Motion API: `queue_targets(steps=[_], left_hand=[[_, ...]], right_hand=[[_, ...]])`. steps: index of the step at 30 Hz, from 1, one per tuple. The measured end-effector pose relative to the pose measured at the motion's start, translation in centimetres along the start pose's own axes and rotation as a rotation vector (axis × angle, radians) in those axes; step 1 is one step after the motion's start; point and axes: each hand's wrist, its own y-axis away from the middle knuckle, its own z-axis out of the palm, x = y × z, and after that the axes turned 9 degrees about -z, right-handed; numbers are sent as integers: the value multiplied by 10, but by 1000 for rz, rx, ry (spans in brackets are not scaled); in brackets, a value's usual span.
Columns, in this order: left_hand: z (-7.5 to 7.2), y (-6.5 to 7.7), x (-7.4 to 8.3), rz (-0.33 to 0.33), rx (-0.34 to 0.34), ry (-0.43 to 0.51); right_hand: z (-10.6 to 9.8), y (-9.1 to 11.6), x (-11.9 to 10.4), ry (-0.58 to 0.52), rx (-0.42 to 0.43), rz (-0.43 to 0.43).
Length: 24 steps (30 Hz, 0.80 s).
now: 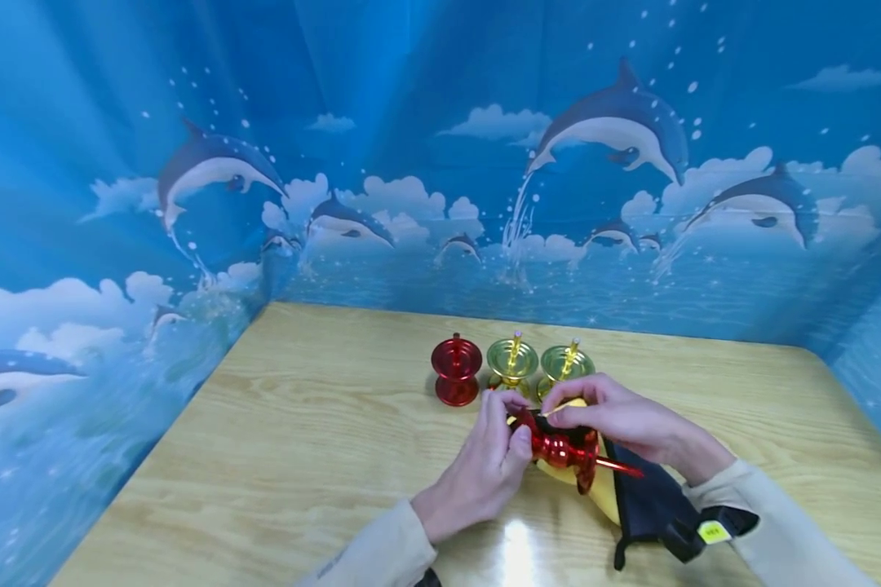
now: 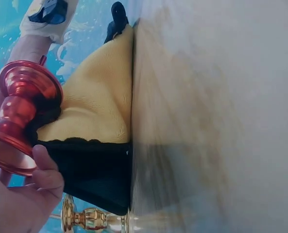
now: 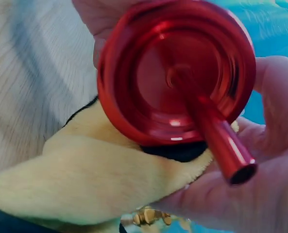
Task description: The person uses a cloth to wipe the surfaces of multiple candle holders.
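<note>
My left hand [image 1: 475, 469] grips a shiny red candlestick [image 1: 558, 450] by its base end. The candlestick lies tilted sideways, its long central tube pointing right. Behind and below it is a soft cloth pouch [image 1: 646, 497], black on one face and fuzzy yellow on the other. My right hand [image 1: 624, 417] pinches the yellow cloth near its edge. In the left wrist view, the yellow face [image 2: 95, 92] and a black band [image 2: 97, 167] hang beside the candlestick. The right wrist view looks into the red dish [image 3: 156, 87] and its tube. Some right fingertips are hidden by cloth.
Just beyond my hands, a red candlestick [image 1: 457, 391] and two gold candlesticks, one in the middle [image 1: 513, 357] and one on the right [image 1: 569, 359], stand in a row on the wood-grain table [image 1: 323, 408]. A blue dolphin-print backdrop [image 1: 411, 228] surrounds the table.
</note>
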Motion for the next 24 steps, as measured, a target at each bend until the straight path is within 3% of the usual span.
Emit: queue_targets(steps=[11,14,16,20,24], left_hand=[[0,-4,-4,-186,-71,26],[1,-4,-4,-219,-89,30],[0,-4,-4,-226,-95,32],[-3,-3,-4,-245,-105,48],[-10,-2,-6,-242,-80,82]], right_hand=[[18,9,-8,448,86,-317],[22,10,-9,519,114,-340],[21,11,-10,507,145,-284],[11,14,-11,367,252,-142],[-6,24,-3,219,376,-90]])
